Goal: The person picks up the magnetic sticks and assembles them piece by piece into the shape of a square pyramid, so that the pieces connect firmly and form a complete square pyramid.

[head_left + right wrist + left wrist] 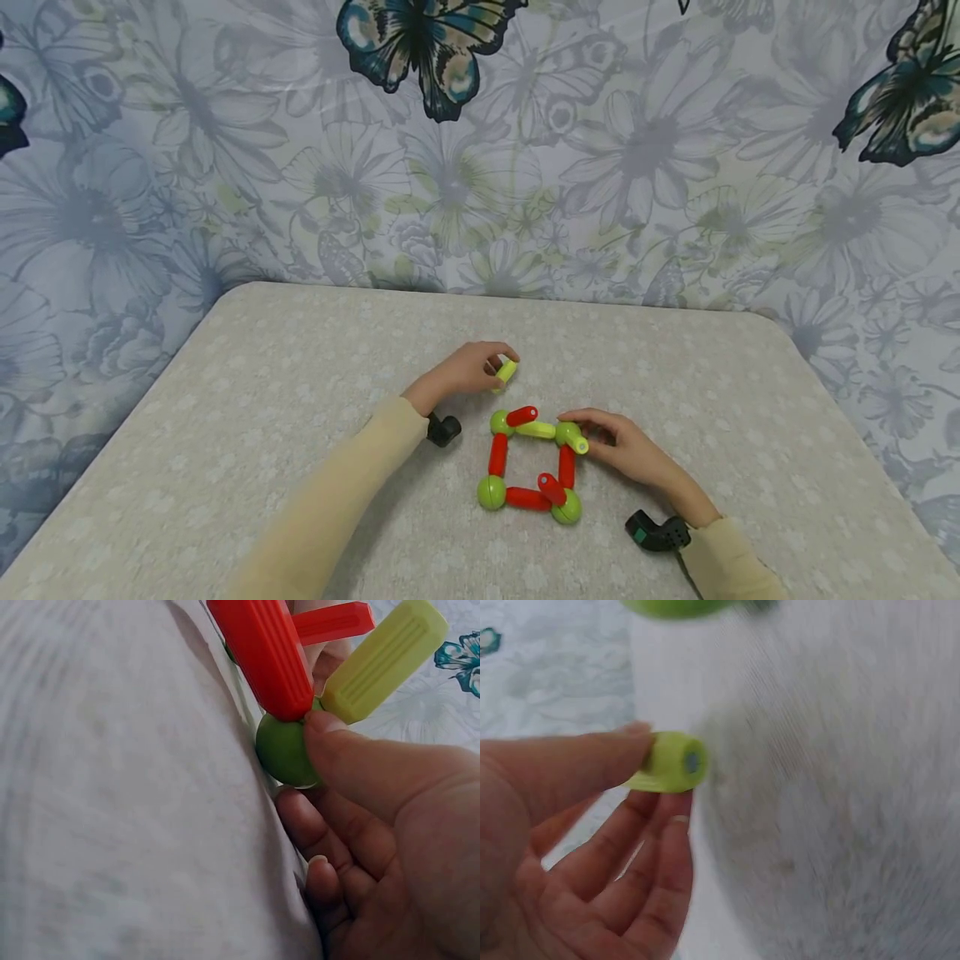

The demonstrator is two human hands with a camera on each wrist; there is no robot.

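Note:
A flat square of green balls and coloured rods (528, 462) lies on the table. Red rods (498, 454) form three sides and a yellow-green rod (536, 430) forms the far side. Short rods stick up from three corners. My right hand (581, 425) pinches the far right green ball (283, 750), thumb on top, where a red rod (262, 656) and a yellow-green rod (382, 660) meet. My left hand (501, 364) holds a loose yellow-green rod (506, 372) between thumb and fingers (671, 761), a little above and behind the square's far left corner.
The table (262, 400) has a pale patterned cover and rounded far corners. A floral cloth with butterflies (420, 50) hangs behind it. Black wrist cameras (444, 430) (652, 532) sit on both cream sleeves.

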